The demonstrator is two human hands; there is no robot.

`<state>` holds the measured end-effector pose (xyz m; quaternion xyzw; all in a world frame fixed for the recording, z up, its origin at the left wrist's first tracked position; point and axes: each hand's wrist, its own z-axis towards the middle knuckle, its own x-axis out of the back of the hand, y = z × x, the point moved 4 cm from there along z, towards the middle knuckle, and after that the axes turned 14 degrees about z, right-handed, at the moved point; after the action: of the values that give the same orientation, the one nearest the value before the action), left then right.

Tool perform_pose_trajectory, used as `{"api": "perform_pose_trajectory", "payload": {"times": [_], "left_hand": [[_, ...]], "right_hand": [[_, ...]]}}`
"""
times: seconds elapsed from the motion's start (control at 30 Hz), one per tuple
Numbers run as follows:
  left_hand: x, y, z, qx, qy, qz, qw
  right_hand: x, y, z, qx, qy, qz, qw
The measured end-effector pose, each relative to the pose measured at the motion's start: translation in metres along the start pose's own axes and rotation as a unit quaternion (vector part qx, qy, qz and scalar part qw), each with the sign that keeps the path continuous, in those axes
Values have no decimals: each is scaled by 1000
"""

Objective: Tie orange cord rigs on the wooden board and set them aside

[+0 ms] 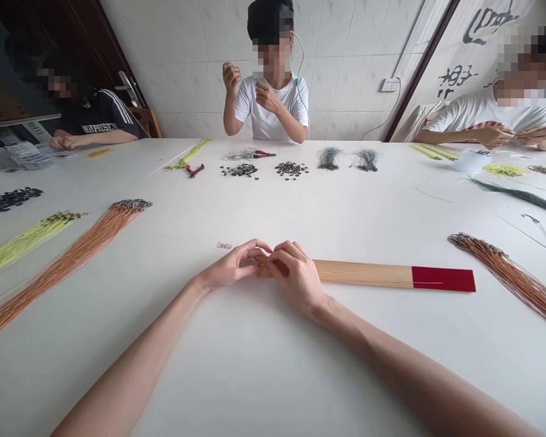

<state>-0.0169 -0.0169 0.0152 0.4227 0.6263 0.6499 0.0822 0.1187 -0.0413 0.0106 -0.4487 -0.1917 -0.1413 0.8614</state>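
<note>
Two-handed pinch by left hand (231,268) and right hand (295,276) on left end of wooden slat (364,273), flat on desk (300,206) toward near edge, centre. Likely best: keep slat flat, fingertip grip light.

- Dark shirt (101,128), person at far left: white block capitals across chest, reads approx. "WAPRES…"; remaining letters unclear.
- Wall hanging (477,42), upper right: large black brush characters on white, cut off by frame edge; not legible.
- Small red-white tag (224,246) on table (273,200): print too small to read.
</note>
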Motion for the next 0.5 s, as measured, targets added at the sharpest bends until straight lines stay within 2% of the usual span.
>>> {"api": "perform_pose_trajectory", "payload": {"times": [0.5], "left_hand": [[0, 2, 0, 3, 5, 7, 1000]], "right_hand": [[1, -1, 1, 1, -3, 16, 1000]]}}
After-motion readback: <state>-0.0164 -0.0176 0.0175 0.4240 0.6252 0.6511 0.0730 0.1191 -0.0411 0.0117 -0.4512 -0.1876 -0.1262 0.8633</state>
